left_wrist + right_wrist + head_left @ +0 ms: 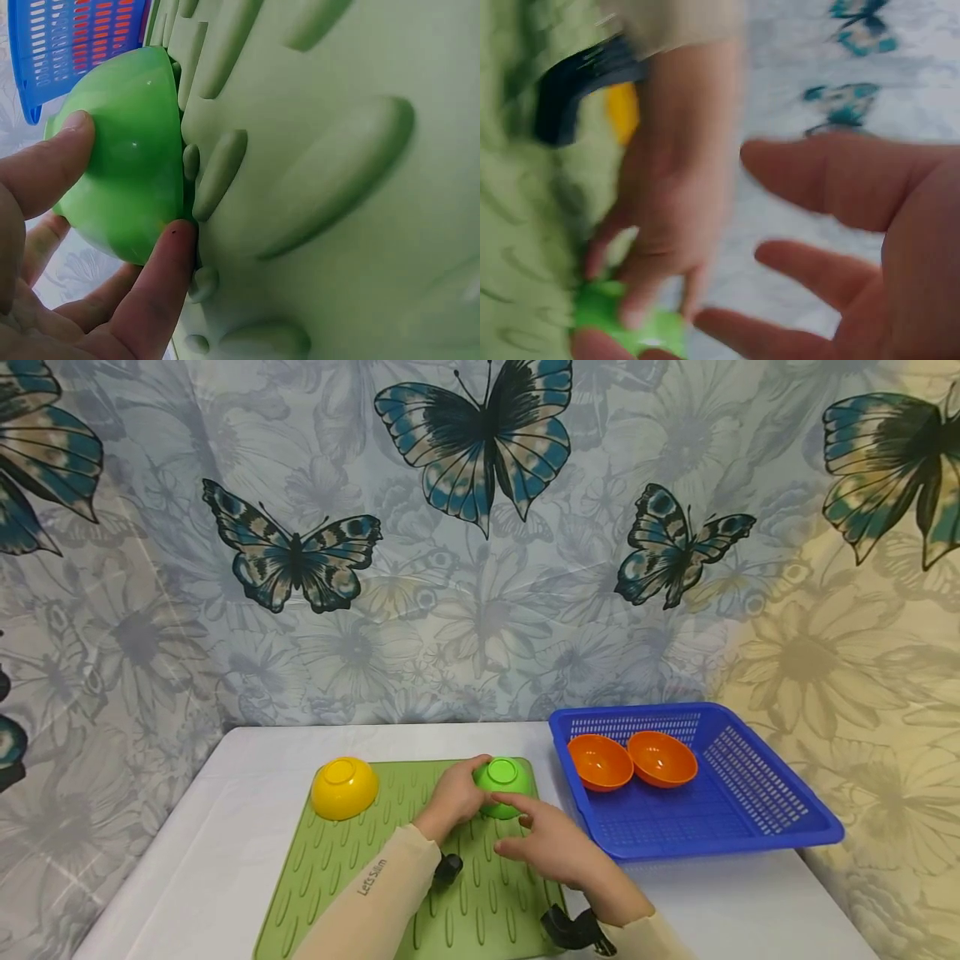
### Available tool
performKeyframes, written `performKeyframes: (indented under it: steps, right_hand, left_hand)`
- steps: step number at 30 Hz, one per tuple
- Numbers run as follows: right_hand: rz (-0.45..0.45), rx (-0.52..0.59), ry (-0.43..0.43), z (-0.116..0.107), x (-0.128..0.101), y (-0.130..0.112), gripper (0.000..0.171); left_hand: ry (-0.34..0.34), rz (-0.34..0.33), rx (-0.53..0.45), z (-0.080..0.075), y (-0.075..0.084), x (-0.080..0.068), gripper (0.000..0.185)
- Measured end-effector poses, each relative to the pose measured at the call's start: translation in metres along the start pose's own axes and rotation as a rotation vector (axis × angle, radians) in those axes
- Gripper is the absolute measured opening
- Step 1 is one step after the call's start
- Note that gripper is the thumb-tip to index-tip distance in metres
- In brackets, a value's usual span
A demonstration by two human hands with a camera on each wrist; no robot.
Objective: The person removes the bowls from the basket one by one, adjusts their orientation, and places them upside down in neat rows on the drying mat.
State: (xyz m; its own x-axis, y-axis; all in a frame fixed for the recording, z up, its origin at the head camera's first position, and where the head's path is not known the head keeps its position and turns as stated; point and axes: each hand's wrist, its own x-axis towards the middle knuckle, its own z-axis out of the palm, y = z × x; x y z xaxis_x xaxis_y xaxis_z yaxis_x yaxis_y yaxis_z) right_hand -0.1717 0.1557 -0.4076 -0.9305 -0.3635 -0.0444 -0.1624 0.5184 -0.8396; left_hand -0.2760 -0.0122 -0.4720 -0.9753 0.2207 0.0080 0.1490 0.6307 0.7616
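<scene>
A green bowl [505, 783] lies upside down on the ribbed green mat [352, 868]. My left hand [467, 789] grips it from the left. In the left wrist view the thumb [52, 169] and a finger [161, 274] curl round the green bowl [127, 165] at its rim. My right hand [528, 827] hovers just in front of the bowl with its fingers spread and straight, holding nothing. The right wrist view is blurred. It shows the open right hand [855, 225], the left hand [667, 217] and a bit of the green bowl [619, 322].
A yellow bowl [344, 787] lies upside down on the mat's far left. A blue plastic basket [750, 810] stands to the right of the mat with two orange bowls [600, 762] [662, 758] in it. The white table [217, 827] meets a butterfly-print backdrop.
</scene>
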Motion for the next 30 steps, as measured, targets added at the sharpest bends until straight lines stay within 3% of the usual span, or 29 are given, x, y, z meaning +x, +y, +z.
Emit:
performKeyframes:
  steps: [6,9,16,22,26,30]
  right_hand:
    - [-0.085,0.136,-0.188,-0.048,-0.026,-0.019,0.064]
    - [-0.105,0.203,-0.218,-0.078,-0.036,-0.021,0.061]
    - [-0.020,0.292,-0.064,-0.155,-0.046,-0.003,0.056]
    - [0.013,0.519,-0.060,-0.222,-0.047,0.038,0.049]
    - [0.106,0.612,-0.017,-0.255,-0.047,0.067,0.046]
    - [0.249,0.633,0.029,-0.273,-0.044,0.093,0.037]
  left_hand:
    - [0.001,-0.011,-0.003,0.000,0.000,-0.002,0.073]
    - [0.003,-0.017,-0.014,0.000,0.000,-0.002,0.073]
    - [0.006,-0.016,-0.032,-0.002,0.001,-0.004,0.073]
    - [0.001,-0.032,-0.042,-0.003,0.002,-0.003,0.071]
    - [-0.001,-0.029,-0.039,-0.004,0.002,-0.003,0.071]
    - [-0.004,-0.030,-0.047,-0.003,0.002,-0.003,0.072]
